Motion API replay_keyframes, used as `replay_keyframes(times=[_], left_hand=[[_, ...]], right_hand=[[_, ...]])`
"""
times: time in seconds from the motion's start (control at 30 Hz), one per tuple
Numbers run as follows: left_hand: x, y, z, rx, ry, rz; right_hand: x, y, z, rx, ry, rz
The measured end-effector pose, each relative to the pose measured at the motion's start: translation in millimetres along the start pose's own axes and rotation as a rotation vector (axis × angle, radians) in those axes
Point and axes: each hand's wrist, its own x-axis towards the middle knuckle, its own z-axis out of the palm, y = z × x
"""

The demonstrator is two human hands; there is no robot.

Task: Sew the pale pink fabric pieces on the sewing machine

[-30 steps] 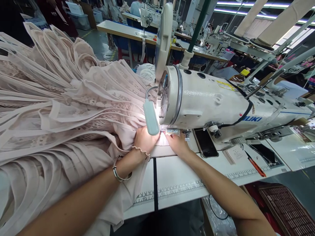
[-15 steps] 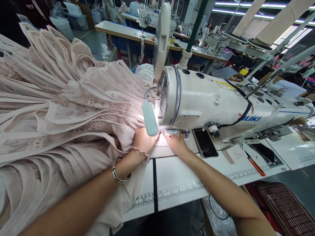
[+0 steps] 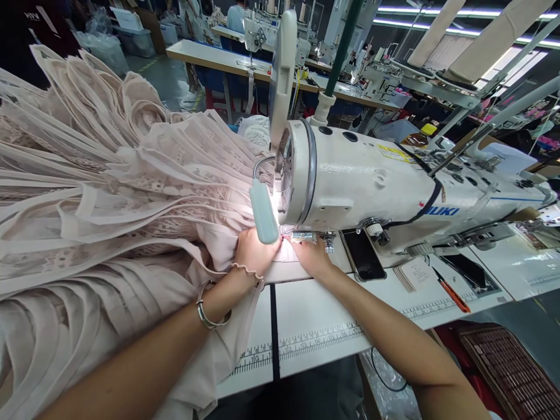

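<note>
A white sewing machine (image 3: 350,181) reaches in from the right, its needle area brightly lit. My left hand (image 3: 254,251) is closed on pale pink fabric (image 3: 219,248) just left of the needle, partly hidden by the grey-green lamp (image 3: 263,213). On the other side of the needle, my right hand (image 3: 311,256) pinches the same fabric, its fingertips partly under the machine head. A big heap of pale pink lace-trimmed garments (image 3: 131,175) covers the table's left side and runs up to my left hand. The needle tip itself is hidden.
Right of my right hand lie a phone (image 3: 364,256), a stack of paper tags (image 3: 415,274), orange-handled snips (image 3: 452,291) and a dark flat object (image 3: 468,271). A printed ruler (image 3: 324,341) runs along the table's front edge. More sewing tables (image 3: 219,55) stand behind.
The view has shifted very slightly. Both hands stay at the needle on the fabric, with hardly any visible movement.
</note>
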Motion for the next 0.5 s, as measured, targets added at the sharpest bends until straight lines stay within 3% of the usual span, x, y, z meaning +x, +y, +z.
replay_keyframes(times=[0.3,0.5], left_hand=[[-2.3,2.1,-2.4,0.010,0.003,0.076],[-5.4,0.3,-0.9,0.048,0.022,0.155]], right_hand=[[-4.6,1.8,4.2,0.232,-0.043,0.057],[-5.5,3.5,8.8,0.276,0.017,0.021]])
